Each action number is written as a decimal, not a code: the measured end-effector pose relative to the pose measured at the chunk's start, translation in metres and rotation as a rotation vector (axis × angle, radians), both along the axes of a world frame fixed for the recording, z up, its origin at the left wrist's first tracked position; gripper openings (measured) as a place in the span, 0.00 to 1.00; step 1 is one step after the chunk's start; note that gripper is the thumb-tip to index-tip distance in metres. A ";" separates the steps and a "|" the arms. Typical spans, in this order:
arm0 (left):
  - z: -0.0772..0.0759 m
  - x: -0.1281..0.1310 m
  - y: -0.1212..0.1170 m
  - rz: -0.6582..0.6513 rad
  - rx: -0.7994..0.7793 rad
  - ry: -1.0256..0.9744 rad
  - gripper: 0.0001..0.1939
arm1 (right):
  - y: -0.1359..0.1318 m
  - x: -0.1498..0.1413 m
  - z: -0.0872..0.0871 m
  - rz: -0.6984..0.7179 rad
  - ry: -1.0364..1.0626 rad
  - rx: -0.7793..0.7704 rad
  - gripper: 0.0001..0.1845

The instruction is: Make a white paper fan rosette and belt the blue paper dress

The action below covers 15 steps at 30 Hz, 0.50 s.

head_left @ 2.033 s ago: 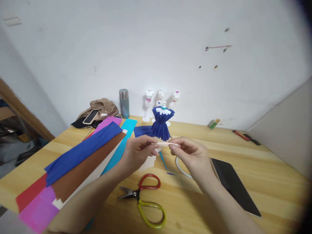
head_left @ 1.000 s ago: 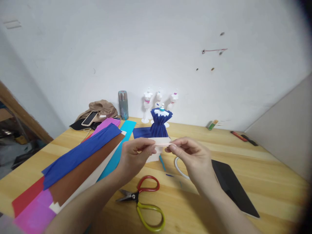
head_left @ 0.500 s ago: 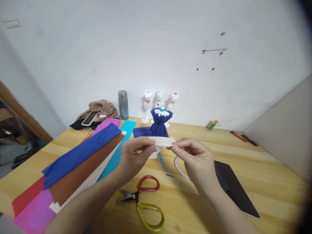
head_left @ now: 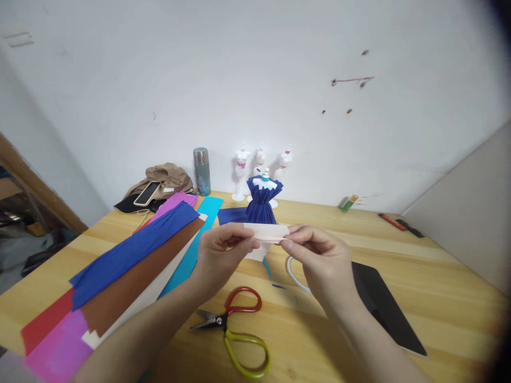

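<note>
strip [head_left: 268,232] of pale pink paper, raised over the counter [head_left: 451,271] in front of a small form [head_left: 265,182] in a pleated blue dress [head_left: 261,207]. pinched at one end between thumb and fingers of the left hand [head_left: 221,255], at the other between thumb and fingers of the right hand [head_left: 321,258], with a narrow fold along the lower edge. just below, more pale paper [head_left: 257,252], impossible to tell whether joined or separate. on the counter below the hands, scissors [head_left: 219,321] with one red and one yellow handle, blades slightly apart and pointing left. beside the right hand, a white ring [head_left: 294,274], partly hidden, and a dark tablet [head_left: 387,306] farther right. near the ring, a teal scrap [head_left: 267,268] and a blue scrap [head_left: 278,286]. to the left, overlapping sheets [head_left: 131,258] in blue, brown, cream, turquoise, pink and red, partly under the left forearm. behind those, a phone [head_left: 147,193] on a heap of brown cloth [head_left: 170,176] and black cloth [head_left: 130,205], next to an upright flask [head_left: 202,173]. by the wall [head_left: 179,80], three white forms [head_left: 241,159]
</note>
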<state>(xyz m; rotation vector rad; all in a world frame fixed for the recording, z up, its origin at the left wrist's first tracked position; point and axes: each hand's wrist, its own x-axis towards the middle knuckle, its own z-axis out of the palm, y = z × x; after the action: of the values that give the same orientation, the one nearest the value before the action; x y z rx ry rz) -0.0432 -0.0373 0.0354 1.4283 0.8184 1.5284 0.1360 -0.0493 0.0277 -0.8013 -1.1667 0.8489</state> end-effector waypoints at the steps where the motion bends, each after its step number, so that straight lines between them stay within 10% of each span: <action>1: -0.001 0.000 0.000 0.007 -0.004 -0.006 0.04 | 0.000 0.000 0.000 0.004 0.002 -0.005 0.07; 15: -0.002 0.004 -0.003 -0.044 -0.093 -0.079 0.02 | 0.000 0.003 -0.008 -0.028 -0.026 -0.050 0.09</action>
<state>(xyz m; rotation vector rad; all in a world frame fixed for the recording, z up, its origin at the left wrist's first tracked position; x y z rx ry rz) -0.0392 -0.0407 0.0331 1.3017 0.7945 1.4844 0.1391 -0.0490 0.0194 -0.8697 -1.1583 0.8491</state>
